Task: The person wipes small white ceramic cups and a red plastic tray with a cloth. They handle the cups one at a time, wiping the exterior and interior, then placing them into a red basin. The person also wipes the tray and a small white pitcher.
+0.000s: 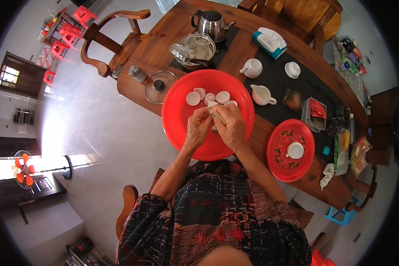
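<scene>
A large red basin (175,128) sits before me at the table's edge, and both my hands are over it. Several small white teacups (193,98) lie inside, toward its far side. My left hand (198,127) is closed, its fingertips pinching a small white piece (213,104) that looks like a teacup, mostly covered by fingers. Pressed close against it, my right hand (229,126) is closed round a greenish-beige piece that looks like a cloth or sponge (216,115). The fingers hide most of what lies between the hands.
Behind the basin stand a steel kettle (213,29) and a glass bowl of glasses (195,48). A glass lid (155,88) lies left. To the right are a white pitcher (262,95), a tissue box (270,42) and a red tray (277,166) holding scraps and a white cup (295,150).
</scene>
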Demonstrator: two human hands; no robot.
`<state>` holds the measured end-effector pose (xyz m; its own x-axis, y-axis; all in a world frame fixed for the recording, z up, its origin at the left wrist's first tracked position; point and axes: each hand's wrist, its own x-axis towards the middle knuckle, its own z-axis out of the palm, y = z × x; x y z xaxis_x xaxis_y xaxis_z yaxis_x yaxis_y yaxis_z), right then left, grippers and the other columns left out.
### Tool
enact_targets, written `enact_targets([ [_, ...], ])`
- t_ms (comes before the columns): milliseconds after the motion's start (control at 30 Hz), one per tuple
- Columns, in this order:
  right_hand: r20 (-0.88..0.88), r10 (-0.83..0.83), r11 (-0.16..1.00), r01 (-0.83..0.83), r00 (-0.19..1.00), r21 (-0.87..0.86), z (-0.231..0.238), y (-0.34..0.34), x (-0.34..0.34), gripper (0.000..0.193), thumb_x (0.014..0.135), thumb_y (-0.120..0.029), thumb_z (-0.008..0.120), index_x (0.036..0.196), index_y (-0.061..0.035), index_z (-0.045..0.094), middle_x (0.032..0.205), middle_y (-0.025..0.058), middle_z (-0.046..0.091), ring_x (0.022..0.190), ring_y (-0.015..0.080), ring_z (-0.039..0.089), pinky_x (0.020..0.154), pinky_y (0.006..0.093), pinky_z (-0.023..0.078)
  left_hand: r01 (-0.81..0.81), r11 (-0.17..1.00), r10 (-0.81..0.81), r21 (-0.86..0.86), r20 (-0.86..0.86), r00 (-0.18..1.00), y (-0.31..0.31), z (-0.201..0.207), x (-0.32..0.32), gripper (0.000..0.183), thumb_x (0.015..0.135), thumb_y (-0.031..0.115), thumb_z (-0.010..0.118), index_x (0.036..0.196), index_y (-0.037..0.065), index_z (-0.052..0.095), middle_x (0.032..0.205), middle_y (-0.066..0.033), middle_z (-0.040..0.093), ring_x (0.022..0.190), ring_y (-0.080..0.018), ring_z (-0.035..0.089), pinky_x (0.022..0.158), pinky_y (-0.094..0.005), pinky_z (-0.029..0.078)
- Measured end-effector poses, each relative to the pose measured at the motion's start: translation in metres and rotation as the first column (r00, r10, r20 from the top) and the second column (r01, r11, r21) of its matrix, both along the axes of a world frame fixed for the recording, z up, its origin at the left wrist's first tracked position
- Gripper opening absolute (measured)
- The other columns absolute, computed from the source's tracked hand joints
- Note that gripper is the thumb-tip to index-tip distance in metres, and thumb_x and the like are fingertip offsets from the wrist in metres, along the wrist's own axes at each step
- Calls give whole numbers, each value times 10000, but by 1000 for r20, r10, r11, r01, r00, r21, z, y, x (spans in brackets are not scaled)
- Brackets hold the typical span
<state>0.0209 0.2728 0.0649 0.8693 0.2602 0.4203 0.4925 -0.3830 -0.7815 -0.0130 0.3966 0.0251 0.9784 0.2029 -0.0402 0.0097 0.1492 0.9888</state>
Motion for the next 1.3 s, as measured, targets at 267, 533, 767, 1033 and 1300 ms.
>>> enact_targets([
  [267, -623, 382, 919, -214, 683, 330, -6, -24, 48, 184, 903, -90, 504, 986, 65, 558, 669, 74, 596, 363, 147, 508, 365, 261, 401, 234, 949, -244, 213, 20, 970, 1, 9, -6, 150, 872, 29, 591, 1021, 5, 595, 930, -4, 627, 890, -79, 553, 854, -263, 449],
  [533, 189, 176, 916, -90, 966, -391, 5, -3, -6, 245, 786, -112, 607, 1020, -42, 589, 944, 101, 573, 883, 300, 513, 713, 380, 472, 167, 979, -173, 116, 42, 984, 2, -7, -13, 133, 848, 23, 593, 978, -3, 607, 882, -30, 640, 844, -89, 566, 775, -264, 474],
  [767, -550, 358, 893, -104, 754, 438, -9, -22, 29, 199, 897, -62, 502, 1058, 32, 569, 797, 107, 606, 732, 204, 605, 667, 306, 491, 184, 959, -188, -214, 3, 982, -1, 5, -13, 100, 922, 99, 556, 949, 9, 591, 879, -37, 640, 826, -98, 593, 777, -254, 481],
  [1033, 150, 68, 996, -59, 986, -62, -14, -1, -8, 413, 764, 46, 574, 1174, 3, 537, 1114, 168, 523, 985, 349, 510, 836, 407, 452, -53, 573, 7, -818, -60, 998, -9, -22, -9, 73, 933, 124, 530, 971, 62, 524, 970, -56, 619, 916, -156, 600, 813, -291, 499],
  [1300, -162, 89, 803, -167, 983, -572, -50, -17, -11, 259, 770, -114, 641, 1011, -59, 563, 1018, 150, 484, 887, 366, 505, 716, 457, 473, -308, 637, 203, -707, -232, 951, 25, -3, -2, 100, 928, 142, 542, 987, 65, 517, 1046, -96, 619, 965, -197, 596, 822, -385, 498],
])
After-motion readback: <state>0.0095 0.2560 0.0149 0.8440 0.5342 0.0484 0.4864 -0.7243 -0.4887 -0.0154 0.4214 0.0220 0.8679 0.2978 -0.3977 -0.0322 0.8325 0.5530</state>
